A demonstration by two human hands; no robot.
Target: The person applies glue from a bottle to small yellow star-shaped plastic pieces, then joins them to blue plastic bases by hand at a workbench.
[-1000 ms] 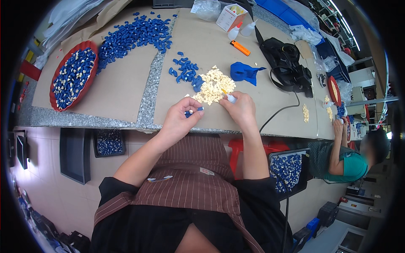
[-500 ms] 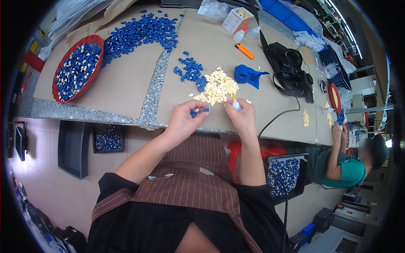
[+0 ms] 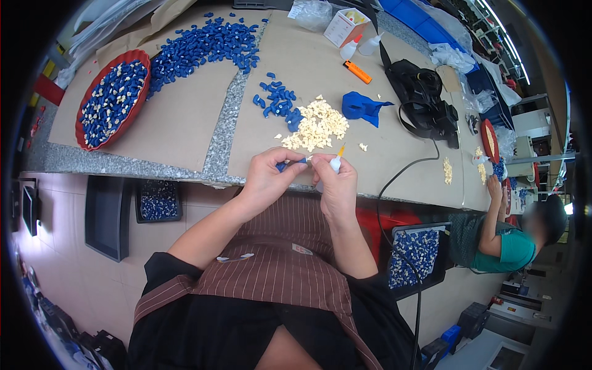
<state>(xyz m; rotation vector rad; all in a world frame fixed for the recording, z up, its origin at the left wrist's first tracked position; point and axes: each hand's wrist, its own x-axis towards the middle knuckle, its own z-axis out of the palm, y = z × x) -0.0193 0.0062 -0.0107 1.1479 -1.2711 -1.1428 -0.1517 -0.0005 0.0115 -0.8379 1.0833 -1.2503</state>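
Note:
Close to the table's front edge, my left hand point(image 3: 266, 176) is closed on a small blue curved piece point(image 3: 297, 162). Touching or nearly touching its end, the fingertips of my right hand point(image 3: 338, 188) are pinched at a small cream piece point(image 3: 309, 158). That same hand keeps a small white squeeze bottle point(image 3: 335, 163) in its grip, yellow tip pointing up. Just beyond my hands lies a heap of cream pieces point(image 3: 317, 123), with a small group of blue pieces point(image 3: 280, 102) beside it on the left. My fingers partly hide both held pieces and the bottle's body.
A red scalloped tray point(image 3: 143, 58) of blue-and-cream pieces stands left, near a large blue pile point(image 3: 209, 46). Farther right are a crumpled blue cloth point(image 3: 364, 108), an orange lighter point(image 3: 357, 72), a white box point(image 3: 346, 28) and black straps point(image 3: 425, 102). A co-worker point(image 3: 502, 250) sits right.
My right hand has moved left from the edge of the cream heap to the blue piece, bringing the bottle along and now pinching a cream piece. My left hand stays nearly still.

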